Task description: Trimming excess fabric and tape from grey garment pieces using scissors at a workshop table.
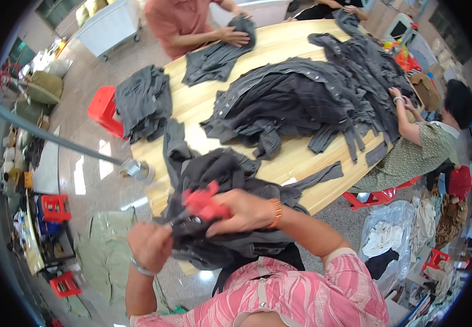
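My left hand (pixel 150 246), a bracelet at its wrist, is closed on the edge of a dark grey garment (pixel 217 169) bunched at the table's near end. Beside it my right hand (pixel 244 211), with an orange band at the wrist, is closed around a bright red object (pixel 203 200). Motion blurs this lobed red object, so its kind cannot be made out. It lies over the stretch of garment near the left hand, where small shiny spots show on the dark cloth. The fingertips of both hands are partly hidden.
A large heap of grey garments (pixel 285 101) covers the middle of the wooden table (pixel 271 41). A folded pile (pixel 144 101) lies at the left by a red stool (pixel 104 110). A metal pole (pixel 56 133) stands left. Co-workers handle garments at the far side and right.
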Demonstrator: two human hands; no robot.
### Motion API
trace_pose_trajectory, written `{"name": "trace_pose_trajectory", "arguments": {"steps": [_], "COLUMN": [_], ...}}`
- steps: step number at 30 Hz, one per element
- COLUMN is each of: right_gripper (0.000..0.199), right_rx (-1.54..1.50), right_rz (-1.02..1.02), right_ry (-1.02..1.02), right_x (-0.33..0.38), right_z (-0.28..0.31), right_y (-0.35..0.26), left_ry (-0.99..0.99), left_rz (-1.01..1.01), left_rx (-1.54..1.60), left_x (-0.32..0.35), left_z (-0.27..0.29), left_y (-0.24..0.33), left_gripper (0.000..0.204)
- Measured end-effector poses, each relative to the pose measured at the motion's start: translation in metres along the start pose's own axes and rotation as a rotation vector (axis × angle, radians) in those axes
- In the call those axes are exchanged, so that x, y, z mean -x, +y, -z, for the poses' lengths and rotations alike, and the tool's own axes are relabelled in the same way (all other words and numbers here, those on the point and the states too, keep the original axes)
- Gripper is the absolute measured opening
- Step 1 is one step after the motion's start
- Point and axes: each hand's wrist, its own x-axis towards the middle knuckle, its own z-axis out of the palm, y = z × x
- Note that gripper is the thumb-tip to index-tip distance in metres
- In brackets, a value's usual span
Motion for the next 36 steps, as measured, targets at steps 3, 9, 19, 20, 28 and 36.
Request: {"name": "trace_pose_trajectory", "arguments": {"steps": [3,9,19,20,28,36], "right_gripper": [0.041,0.033,0.03,0.027,0.015,0.026], "right_rx": [0.046,0.583,0.987,1.042,1.495,1.274], "right_rz": [0.037,-0.31,-0.508,-0.429,0.034,-0.279], "right_ry": [-0.116,-0.062,0.318,0.408,1.001,0.688], "right_x": [-0.015,0.039,0.103,0.106,0.066,0.133], "right_z": [-0.015,0.004,0.088,0.102,0.153,0.147], "right_y": [0.021,0.077,0.066,0.063,-0.068,-0.01], "left_ry": [-0.045,0.251,0.305,0.32,0.443,0.152], "left_rz": [-0.105,0.285,0.46,0.448,0.42,0.193], "left_rx": [-0.058,-0.182,-0.202,-0.179,-0.339,-0.253], "left_x": [-0.012,0.043,0.056,0.051,0.043,0.089], "left_z": [0.008,0.015,0.001,-0.005,0.01,-0.031], "left_y": [0.011,-0.027,-0.079,-0.083,-0.091,-0.074], "left_gripper": [0.037,0.02,0.015,0.014,0.017,0.028]}}
